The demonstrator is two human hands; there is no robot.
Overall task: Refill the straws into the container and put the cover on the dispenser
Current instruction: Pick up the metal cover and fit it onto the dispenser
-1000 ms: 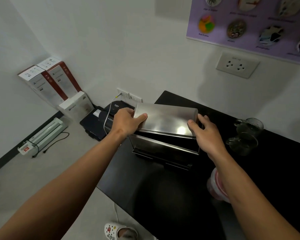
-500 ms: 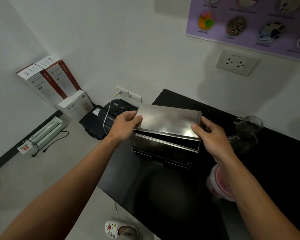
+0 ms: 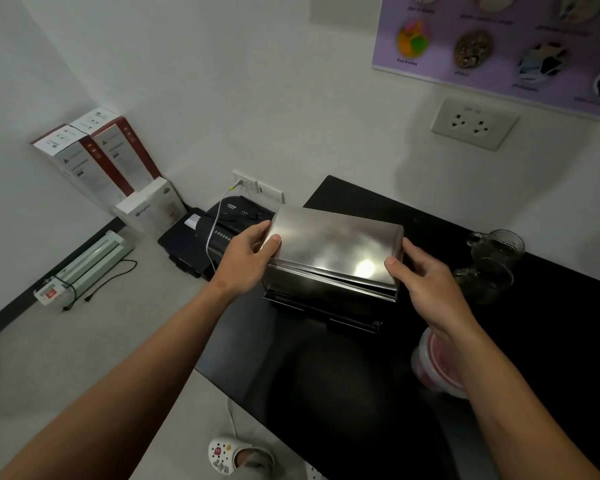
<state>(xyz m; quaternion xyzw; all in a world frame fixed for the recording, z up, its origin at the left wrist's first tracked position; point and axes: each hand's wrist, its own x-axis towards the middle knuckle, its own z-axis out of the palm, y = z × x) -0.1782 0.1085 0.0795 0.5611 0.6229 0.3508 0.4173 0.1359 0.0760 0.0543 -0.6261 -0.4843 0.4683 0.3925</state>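
Nearest to us, at the bottom edge, a white clog [image 3: 235, 457] stands on the pale floor beside the black worktop [image 3: 343, 393]. Our two forearms reach out over the worktop's near corner. Under the right forearm sits a clear tub with pink contents [image 3: 433, 365], partly hidden. Farther on, our left hand [image 3: 245, 259] grips the left end of the steel cover [image 3: 333, 245], thumb on its top and fingers curled round the edge, while our right hand [image 3: 426, 282] holds the right end, thumb on the near corner and fingers behind. The cover lies over the top of the steel dispenser [image 3: 326, 299], which stands on the worktop; whether it is fully seated we cannot tell, and no straws show. Just right of the dispenser stand two glass mugs [image 3: 489, 265]. Beyond the left hand, on the floor, a black shredder [image 3: 222, 230] has a white cable running to a wall socket [image 3: 243, 183]. Farther left are boxes [image 3: 94, 157] against the wall and a laminator [image 3: 84, 265]. High on the wall hang an outlet [image 3: 473, 123] and a purple poster [image 3: 499, 39].
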